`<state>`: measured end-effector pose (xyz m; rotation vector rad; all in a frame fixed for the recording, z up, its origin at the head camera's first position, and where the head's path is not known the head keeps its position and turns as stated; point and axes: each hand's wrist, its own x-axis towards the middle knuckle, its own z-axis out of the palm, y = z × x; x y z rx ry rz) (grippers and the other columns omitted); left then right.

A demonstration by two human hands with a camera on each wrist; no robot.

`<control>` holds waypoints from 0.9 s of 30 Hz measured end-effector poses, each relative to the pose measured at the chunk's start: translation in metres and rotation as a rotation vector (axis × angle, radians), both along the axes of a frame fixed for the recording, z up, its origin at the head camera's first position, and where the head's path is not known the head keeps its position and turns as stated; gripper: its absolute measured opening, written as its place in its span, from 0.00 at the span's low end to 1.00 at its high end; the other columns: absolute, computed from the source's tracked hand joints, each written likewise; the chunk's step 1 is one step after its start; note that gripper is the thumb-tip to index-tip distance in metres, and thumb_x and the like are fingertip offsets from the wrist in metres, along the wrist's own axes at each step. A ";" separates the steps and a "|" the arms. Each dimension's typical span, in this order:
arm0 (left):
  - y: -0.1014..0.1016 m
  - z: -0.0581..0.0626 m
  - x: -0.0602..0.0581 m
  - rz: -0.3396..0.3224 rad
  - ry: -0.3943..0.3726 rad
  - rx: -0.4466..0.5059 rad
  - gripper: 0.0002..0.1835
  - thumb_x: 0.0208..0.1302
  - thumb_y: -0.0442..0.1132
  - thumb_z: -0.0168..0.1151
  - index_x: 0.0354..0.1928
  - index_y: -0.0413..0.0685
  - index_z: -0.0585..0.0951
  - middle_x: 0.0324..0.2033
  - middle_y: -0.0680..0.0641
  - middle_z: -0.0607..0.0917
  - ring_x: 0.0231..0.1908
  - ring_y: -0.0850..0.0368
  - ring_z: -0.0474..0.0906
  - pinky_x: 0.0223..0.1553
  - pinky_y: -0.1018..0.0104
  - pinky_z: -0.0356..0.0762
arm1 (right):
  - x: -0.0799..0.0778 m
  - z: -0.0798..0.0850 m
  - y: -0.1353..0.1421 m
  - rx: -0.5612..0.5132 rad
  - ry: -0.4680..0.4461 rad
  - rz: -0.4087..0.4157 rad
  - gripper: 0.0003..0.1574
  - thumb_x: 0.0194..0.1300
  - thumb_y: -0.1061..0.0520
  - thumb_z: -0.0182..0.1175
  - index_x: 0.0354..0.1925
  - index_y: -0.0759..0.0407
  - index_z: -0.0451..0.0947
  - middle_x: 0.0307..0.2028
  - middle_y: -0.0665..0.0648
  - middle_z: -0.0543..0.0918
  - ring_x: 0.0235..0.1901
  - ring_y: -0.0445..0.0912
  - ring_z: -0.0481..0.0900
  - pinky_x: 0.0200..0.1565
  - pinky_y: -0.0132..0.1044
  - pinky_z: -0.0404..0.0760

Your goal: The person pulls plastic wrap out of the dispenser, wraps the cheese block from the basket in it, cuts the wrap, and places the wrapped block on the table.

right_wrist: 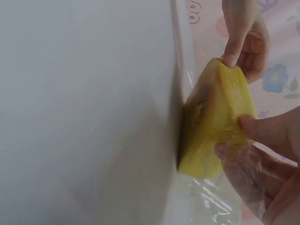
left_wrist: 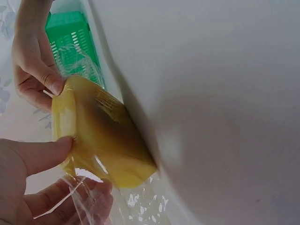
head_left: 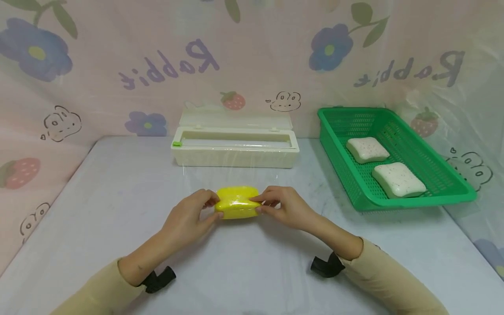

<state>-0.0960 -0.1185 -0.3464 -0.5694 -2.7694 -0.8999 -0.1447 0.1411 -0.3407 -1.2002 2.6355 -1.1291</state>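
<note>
A yellow block [head_left: 238,208] with rounded edges and a pinched waist lies on the table under shiny clear plastic film. Its left end is held between the thumb and fingers of my left hand [head_left: 188,213]. My right hand [head_left: 288,207] grips the opposite end the same way. Loose film [left_wrist: 89,197] bunches over the left fingers in the left wrist view, and more film [right_wrist: 246,164] covers the right fingers in the right wrist view. Behind the block stands a white film dispenser [head_left: 236,158] with its lid raised and a small green slider [head_left: 177,144] at the left.
At the right a green basket [head_left: 417,204] holds two white speckled blocks, one nearer [head_left: 398,179] and one farther [head_left: 367,150]. A patterned curtain [head_left: 252,57] closes off the back and sides of the white table [head_left: 118,197].
</note>
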 end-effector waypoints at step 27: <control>0.000 -0.002 -0.067 0.066 0.008 0.106 0.16 0.68 0.40 0.58 0.48 0.32 0.79 0.42 0.37 0.82 0.43 0.43 0.80 0.47 0.52 0.80 | -0.063 -0.003 -0.020 -0.159 -0.211 -0.286 0.12 0.66 0.57 0.61 0.43 0.64 0.77 0.37 0.62 0.85 0.31 0.51 0.85 0.33 0.34 0.83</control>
